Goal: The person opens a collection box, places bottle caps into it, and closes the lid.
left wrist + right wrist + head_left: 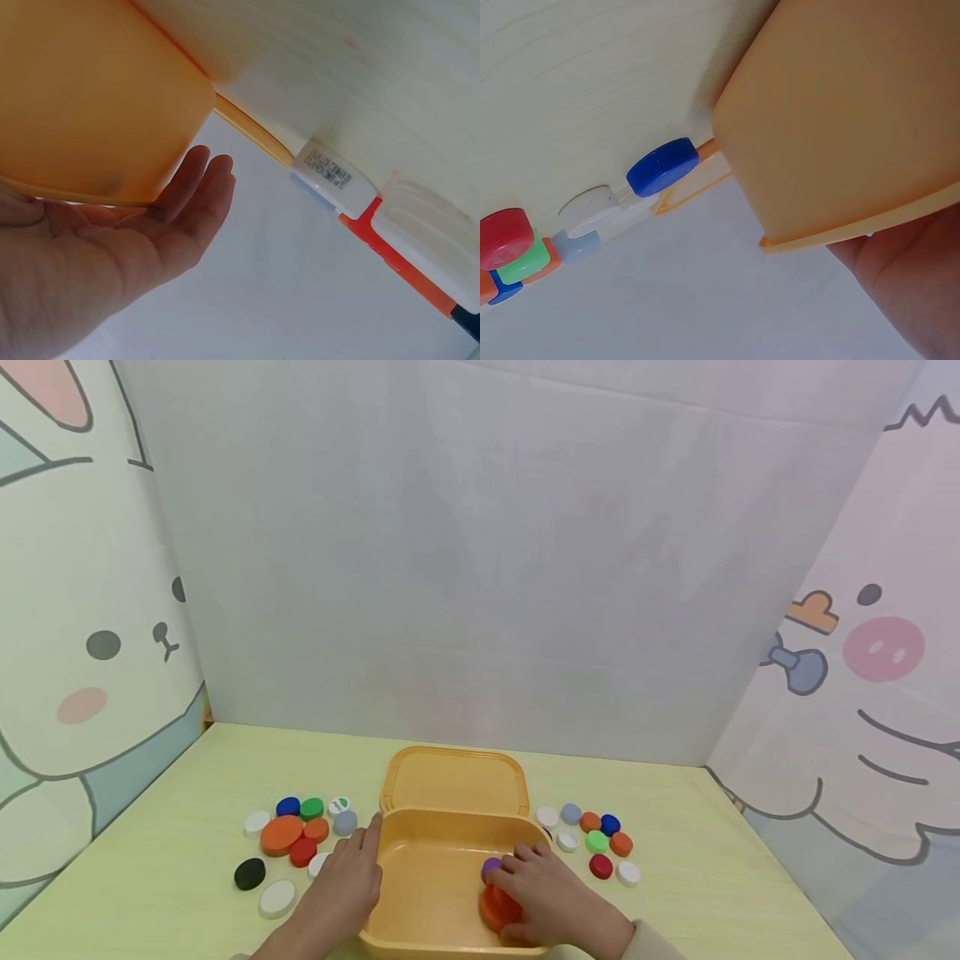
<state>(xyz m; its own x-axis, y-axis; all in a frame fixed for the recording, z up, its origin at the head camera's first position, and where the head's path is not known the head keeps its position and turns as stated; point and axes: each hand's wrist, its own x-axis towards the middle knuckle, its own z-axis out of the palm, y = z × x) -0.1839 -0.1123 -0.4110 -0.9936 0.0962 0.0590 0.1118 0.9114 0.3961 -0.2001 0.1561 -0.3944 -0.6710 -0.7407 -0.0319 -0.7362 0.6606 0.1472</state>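
Note:
A yellow-orange plastic box (420, 893) sits at the front of the table. My left hand (341, 881) rests along its left rim; in the left wrist view the fingers (199, 202) hang loosely past the outer wall. My right hand (547, 893) reaches over the right rim into the box. Its thumb and index finger are around an orange round bottle cap (495, 912) at the box's right side. Right by these fingers lies a purple cap (491, 867). In the right wrist view the box wall (840, 127) hides the right fingers.
Behind the box lies its matching lid (453, 781). Caps are spread left of the box, among them a large orange cap (282, 835), a black cap (250, 873) and a cream cap (277, 898). More caps, including a red one (601, 866), lie to the right.

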